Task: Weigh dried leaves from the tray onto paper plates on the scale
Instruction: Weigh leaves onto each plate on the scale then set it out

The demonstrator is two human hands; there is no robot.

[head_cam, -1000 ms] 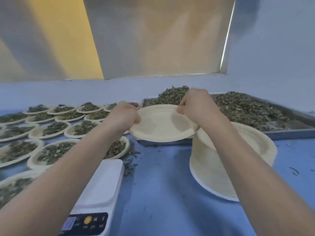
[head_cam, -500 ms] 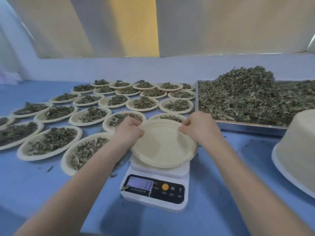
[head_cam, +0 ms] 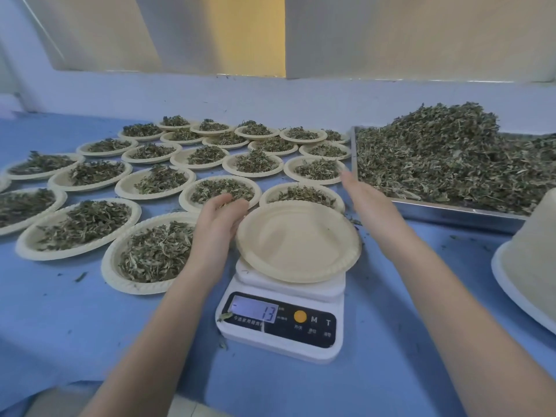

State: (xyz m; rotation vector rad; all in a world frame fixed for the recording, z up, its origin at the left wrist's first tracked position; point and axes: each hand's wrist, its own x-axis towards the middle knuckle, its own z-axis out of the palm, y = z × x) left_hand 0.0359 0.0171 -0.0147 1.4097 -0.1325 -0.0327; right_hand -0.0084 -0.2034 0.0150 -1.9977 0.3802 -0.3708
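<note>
An empty paper plate (head_cam: 298, 242) sits on the white digital scale (head_cam: 281, 323), whose display reads 13. My left hand (head_cam: 221, 218) hovers at the plate's left rim with relaxed fingers and holds nothing. My right hand (head_cam: 365, 195) is off the plate, fingers straight, stretched toward the metal tray (head_cam: 451, 213) at the right. On that tray lies a heap of dried leaves (head_cam: 445, 155).
Several paper plates filled with leaves (head_cam: 156, 254) cover the blue table to the left and behind the scale. An upside-down stack of empty plates (head_cam: 532, 260) stands at the right edge. Leaf crumbs lie scattered on the table.
Both hands carried the empty plate from above the stack to the scale and set it down. Since then both hands have let go, and the right hand has moved toward the tray.
</note>
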